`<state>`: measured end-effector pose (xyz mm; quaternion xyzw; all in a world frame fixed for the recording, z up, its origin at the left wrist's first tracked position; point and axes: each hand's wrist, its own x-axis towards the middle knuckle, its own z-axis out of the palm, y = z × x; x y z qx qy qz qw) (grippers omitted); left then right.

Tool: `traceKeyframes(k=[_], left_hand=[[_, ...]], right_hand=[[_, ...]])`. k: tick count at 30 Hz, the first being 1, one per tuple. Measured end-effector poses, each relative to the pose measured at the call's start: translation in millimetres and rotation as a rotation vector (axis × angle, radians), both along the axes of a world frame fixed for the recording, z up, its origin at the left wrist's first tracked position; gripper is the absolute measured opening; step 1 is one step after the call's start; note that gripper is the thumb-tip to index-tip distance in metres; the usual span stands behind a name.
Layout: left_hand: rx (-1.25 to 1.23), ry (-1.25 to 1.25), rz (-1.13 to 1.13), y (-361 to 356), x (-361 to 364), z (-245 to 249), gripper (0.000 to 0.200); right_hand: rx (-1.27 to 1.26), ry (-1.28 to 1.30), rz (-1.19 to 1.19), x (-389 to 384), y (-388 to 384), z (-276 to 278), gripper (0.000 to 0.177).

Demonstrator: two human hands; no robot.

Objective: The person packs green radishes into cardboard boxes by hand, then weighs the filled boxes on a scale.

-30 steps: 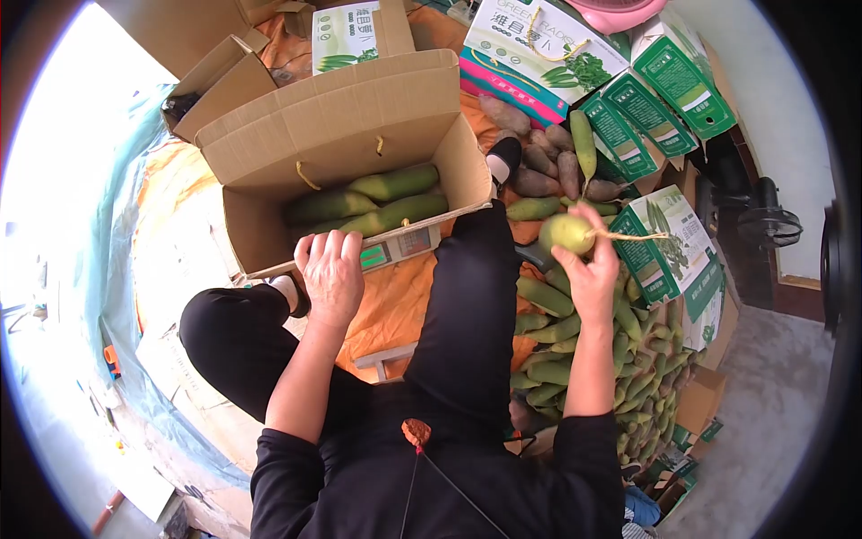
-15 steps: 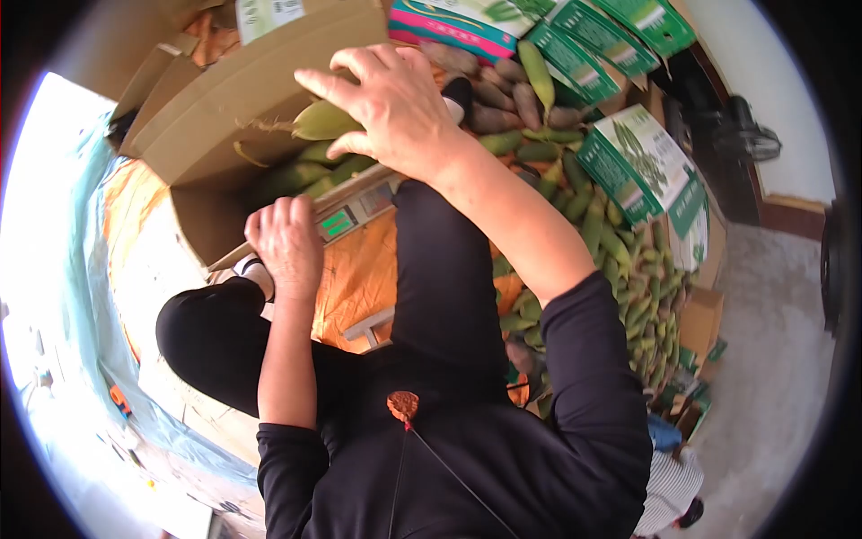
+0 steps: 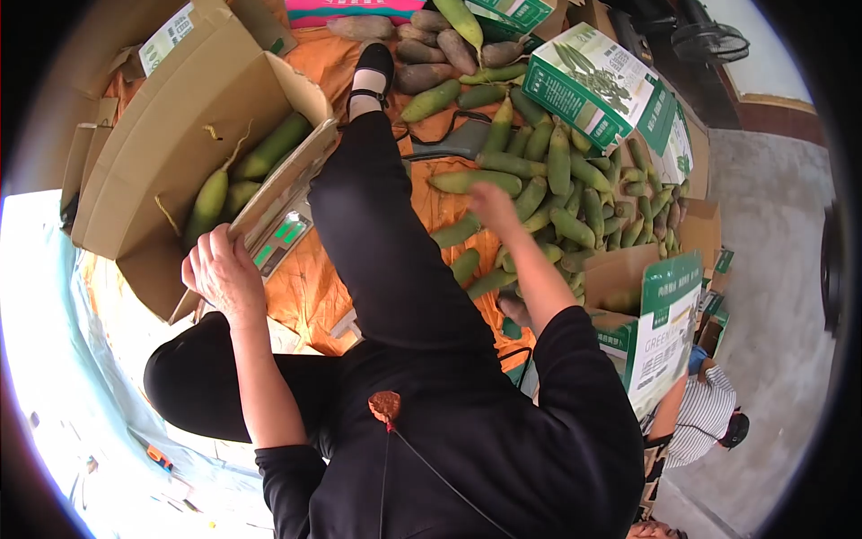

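Observation:
My left hand [image 3: 223, 274] is closed on the near edge of an open cardboard box [image 3: 148, 193]. Inside that box lie a few long green radishes [image 3: 209, 202], some with thin roots. On the right, my right hand [image 3: 493, 207] is over the pile of green radishes [image 3: 575, 225], next to a pale green radish [image 3: 473, 182]. Motion blurs its fingers, so I cannot see whether they hold anything. A scale display [image 3: 280, 242] glows green beside the box.
Reddish-brown radishes [image 3: 422, 78] lie at the back on an orange sheet [image 3: 310, 301]. Printed green-and-white cartons stand right, one a radish carton [image 3: 597, 76], another an open carton [image 3: 664, 323] beside my right elbow. A person in a striped shirt [image 3: 705, 418] is at lower right.
My right hand has moved from above the box to the radish pile on the right. The left hand stays at the box edge. An open carton has appeared at my right.

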<state>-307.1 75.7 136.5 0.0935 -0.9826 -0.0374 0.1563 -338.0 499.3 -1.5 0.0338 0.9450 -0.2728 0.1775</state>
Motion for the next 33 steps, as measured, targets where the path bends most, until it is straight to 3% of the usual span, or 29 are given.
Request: traceKeyframes(k=[1, 7, 15, 21, 25, 29, 31, 33], left_hand=[[-0.010, 0.009, 0.001, -0.1, -0.1, -1.6, 0.021], [-0.020, -0.006, -0.008, -1.1, 0.6, -4.2, 0.022], [-0.052, 0.018, -0.008, -1.1, -0.1, -6.3, 0.019], [-0.046, 0.014, -0.026, -3.8, 1.0, -9.1, 0.021], [-0.050, 0.007, -0.018, -2.9, 1.6, -9.2, 0.021], [-0.047, 0.004, -0.010, -2.2, 2.3, -10.0, 0.021], [-0.060, -0.004, -0.006, -1.3, 1.1, -7.4, 0.021], [-0.041, 0.007, -0.020, -0.1, 1.1, -4.8, 0.022]], right_hand=[[0.016, -0.123, 0.010, 20.5, 1.4, -12.5, 0.026], [0.124, -0.246, 0.192, 99.1, -23.6, -55.7, 0.033], [0.078, -0.295, 0.240, 72.4, -51.5, -43.8, 0.036], [0.322, -0.182, 0.224, 61.2, -22.1, -30.5, 0.031], [0.435, 0.052, -0.195, 64.8, 31.7, -12.2, 0.039], [0.730, 0.180, -0.567, 77.4, 79.7, 14.0, 0.055], [0.735, 0.002, -0.740, 85.4, 100.7, 16.0, 0.069], [0.677, -0.141, -0.689, 99.0, 126.4, 5.7, 0.079]])
